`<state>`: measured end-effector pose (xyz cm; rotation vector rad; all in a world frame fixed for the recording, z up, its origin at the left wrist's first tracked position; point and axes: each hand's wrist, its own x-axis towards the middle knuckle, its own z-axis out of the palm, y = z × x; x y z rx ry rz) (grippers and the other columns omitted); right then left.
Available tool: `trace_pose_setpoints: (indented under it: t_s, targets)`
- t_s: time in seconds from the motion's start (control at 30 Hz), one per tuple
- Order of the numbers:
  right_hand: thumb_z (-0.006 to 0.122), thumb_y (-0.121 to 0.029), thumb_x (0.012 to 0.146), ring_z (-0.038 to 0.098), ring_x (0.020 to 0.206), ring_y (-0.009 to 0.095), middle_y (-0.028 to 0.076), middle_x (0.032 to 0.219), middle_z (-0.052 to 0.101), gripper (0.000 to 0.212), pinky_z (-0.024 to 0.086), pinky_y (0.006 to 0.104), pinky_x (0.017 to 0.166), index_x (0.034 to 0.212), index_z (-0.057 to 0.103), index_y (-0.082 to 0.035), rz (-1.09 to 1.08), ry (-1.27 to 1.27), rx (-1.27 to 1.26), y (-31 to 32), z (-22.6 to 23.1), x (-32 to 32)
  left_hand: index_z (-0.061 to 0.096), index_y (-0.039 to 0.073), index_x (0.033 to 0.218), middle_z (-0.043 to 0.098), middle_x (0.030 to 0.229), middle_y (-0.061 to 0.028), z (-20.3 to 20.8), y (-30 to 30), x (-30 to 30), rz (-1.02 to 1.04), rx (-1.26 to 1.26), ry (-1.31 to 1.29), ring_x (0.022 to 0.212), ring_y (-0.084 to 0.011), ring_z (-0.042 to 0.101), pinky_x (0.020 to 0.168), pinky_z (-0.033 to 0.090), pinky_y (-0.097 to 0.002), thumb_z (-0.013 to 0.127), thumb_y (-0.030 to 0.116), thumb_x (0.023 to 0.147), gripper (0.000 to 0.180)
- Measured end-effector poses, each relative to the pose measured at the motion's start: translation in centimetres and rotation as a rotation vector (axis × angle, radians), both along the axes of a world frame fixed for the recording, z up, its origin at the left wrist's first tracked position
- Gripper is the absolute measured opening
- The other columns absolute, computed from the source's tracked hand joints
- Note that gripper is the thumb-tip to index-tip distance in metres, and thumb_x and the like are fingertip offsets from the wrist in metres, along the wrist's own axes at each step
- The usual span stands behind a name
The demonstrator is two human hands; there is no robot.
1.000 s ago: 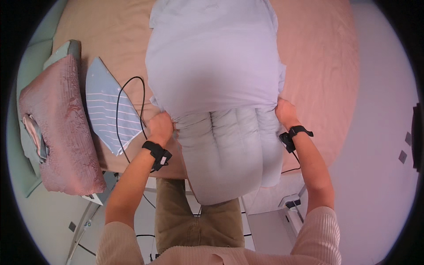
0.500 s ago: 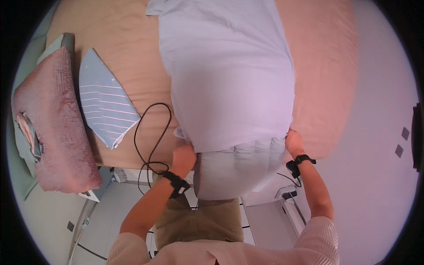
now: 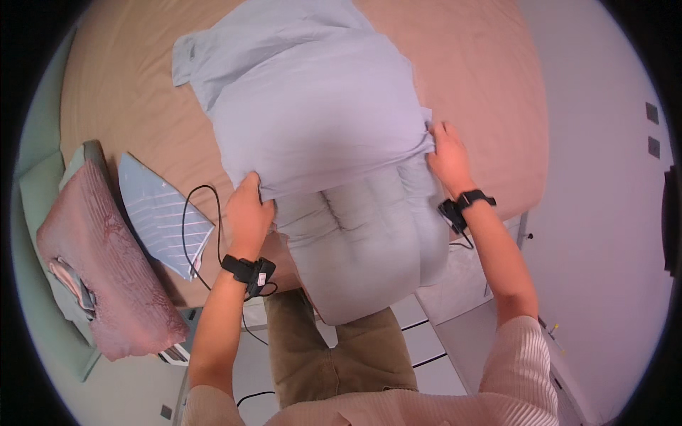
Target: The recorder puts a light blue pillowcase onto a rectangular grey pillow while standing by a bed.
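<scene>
A pale blue-grey pillowcase (image 3: 320,121) lies over the far part of a plump grey pillow (image 3: 355,248). The near half of the pillow sticks out of the case's open edge and hangs over the bed's front edge toward my legs. My left hand (image 3: 249,213) is closed on the left side of the case's opening, thumb against the cloth. On the opposite side, my right hand (image 3: 449,156) pinches the right edge of the opening. Beyond the pillow, the far end of the case lies flat and wrinkled. The fingertips of both hands are partly hidden by cloth.
A tan sheet (image 3: 490,92) covers the bed. To the left lie a folded blue striped cloth (image 3: 160,209) and a pinkish patterned pillow (image 3: 106,263) against the green headboard (image 3: 42,121). A black cable (image 3: 186,234) loops beside my left wrist. A pale wall (image 3: 604,213) stands right.
Both hands have moved away from me, drawing the case's opening farther along, so more of the grey pillow shows. The view has shifted and turned somewhat.
</scene>
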<state>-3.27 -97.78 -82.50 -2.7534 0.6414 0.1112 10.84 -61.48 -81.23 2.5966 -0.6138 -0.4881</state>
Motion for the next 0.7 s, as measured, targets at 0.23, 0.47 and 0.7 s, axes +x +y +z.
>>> trace_pose_setpoints:
  t_s: [0.23, 0.47, 0.7]
  targets:
    - [0.053, -0.003, 0.080, 0.060, 0.101, 0.036, 0.019, 0.107, 0.062, 0.034, 0.048, 0.0444, 0.085, 0.113, 0.055, -0.005, -0.012, 0.204, 0.029, -7.8, -4.8, -4.8, 0.056, 0.002, 0.076, 0.062, 0.073, -0.0182, 2.5, -5.8, -7.1, -0.317, 0.134, -0.046, 0.070, -0.0400, 0.062, 0.061, 0.048, -0.0455, 0.059, 0.006, 0.074, 0.005]
    - [0.046, -0.004, 0.084, 0.060, 0.098, 0.040, 0.022, 0.104, 0.064, 0.040, 0.048, 0.0484, 0.086, 0.123, 0.053, -0.008, -0.016, 0.418, 0.179, -8.2, -4.7, -14.7, 0.060, 0.005, 0.081, 0.064, 0.070, -0.0160, -3.4, -2.3, -16.9, -0.453, 0.394, 0.101, 0.065, -0.0340, 0.064, 0.060, 0.049, -0.0458, 0.063, 0.014, 0.075, 0.011]
    - [0.041, -0.010, 0.088, 0.057, 0.111, 0.036, 0.025, 0.121, 0.058, 0.043, 0.045, 0.0401, 0.094, 0.129, 0.049, -0.005, -0.292, 0.117, 0.653, -5.5, -5.1, -15.9, 0.053, 0.000, 0.088, 0.063, 0.084, -0.0205, -0.8, -3.3, -12.3, -0.081, 0.185, 0.255, 0.080, -0.0392, 0.063, 0.071, 0.050, -0.0455, 0.061, 0.014, 0.081, 0.017]
